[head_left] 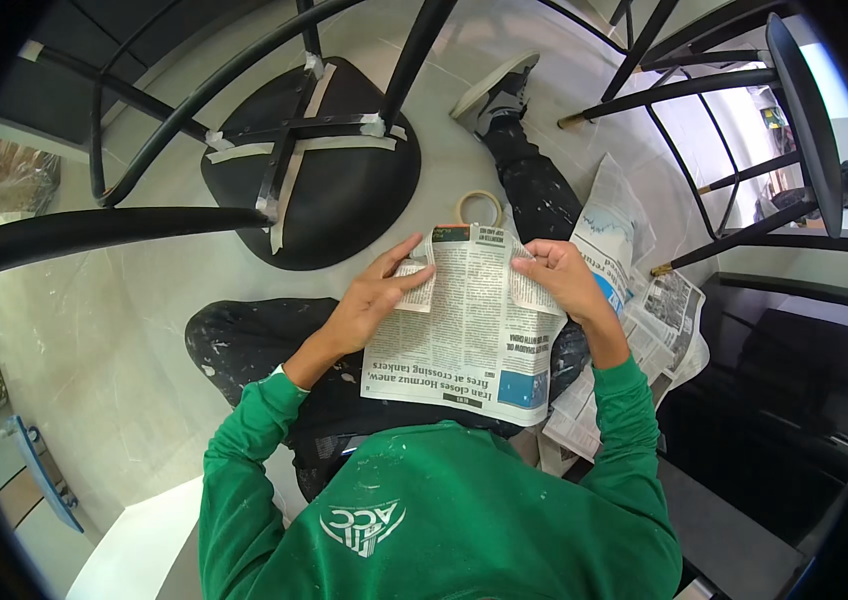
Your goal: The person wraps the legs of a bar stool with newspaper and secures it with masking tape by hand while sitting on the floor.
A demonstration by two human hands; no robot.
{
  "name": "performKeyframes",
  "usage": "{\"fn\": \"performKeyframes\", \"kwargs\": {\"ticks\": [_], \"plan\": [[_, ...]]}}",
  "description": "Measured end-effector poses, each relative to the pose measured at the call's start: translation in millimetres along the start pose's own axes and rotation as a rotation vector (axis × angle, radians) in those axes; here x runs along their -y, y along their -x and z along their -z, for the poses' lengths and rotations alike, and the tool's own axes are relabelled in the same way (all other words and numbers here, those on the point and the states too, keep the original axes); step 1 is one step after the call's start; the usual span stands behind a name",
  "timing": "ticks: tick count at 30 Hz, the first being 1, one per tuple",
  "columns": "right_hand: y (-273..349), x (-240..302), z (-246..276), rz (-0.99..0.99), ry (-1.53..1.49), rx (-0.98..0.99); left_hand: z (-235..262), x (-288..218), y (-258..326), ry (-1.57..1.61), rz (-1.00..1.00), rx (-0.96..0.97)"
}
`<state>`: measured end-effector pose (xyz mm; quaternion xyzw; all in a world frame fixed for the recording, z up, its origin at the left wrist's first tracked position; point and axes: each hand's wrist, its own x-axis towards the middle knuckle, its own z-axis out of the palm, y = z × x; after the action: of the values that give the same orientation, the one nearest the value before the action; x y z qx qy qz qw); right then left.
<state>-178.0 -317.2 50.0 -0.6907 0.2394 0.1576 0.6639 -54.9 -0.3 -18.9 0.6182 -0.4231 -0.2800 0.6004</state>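
A sheet of newspaper (459,335) lies over my lap, its far corners folded inward. My left hand (369,298) pinches the folded left corner between thumb and fingers. At the opposite corner, my right hand (566,284) grips the folded right flap the same way. Just beyond the paper's far edge, a roll of masking tape (480,196) is partly visible. Ahead to the left, a black stool (369,205) rests upside down on its seat, with pale tape strips (344,144) around its crossed frame.
More newspaper sheets (659,320) lie crumpled on the floor to my right. A second black stool (806,115) lies tipped at the far right. One dark stool leg (104,238) reaches across the left side. A blue-edged object (46,470) is at the lower left.
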Motion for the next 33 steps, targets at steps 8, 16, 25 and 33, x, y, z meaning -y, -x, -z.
{"fn": "performKeyframes", "kwargs": {"ticks": [8, 16, 25, 33], "plan": [[6, 8, -6, 0.015, -0.014, -0.005, -5, 2, -15, 0.504, 0.43, -0.198], [-3, 7, -7, 0.034, 0.024, -0.008, 5, -10, -17, 0.409, 0.697, -0.097], [-66, 46, -32, 0.145, 0.189, 0.128, 38, -3, -9, 0.162, 0.511, -0.396], [-132, 77, -53, 0.175, 0.186, 0.261, 89, -20, 4, 0.29, 0.503, -0.34]]}}
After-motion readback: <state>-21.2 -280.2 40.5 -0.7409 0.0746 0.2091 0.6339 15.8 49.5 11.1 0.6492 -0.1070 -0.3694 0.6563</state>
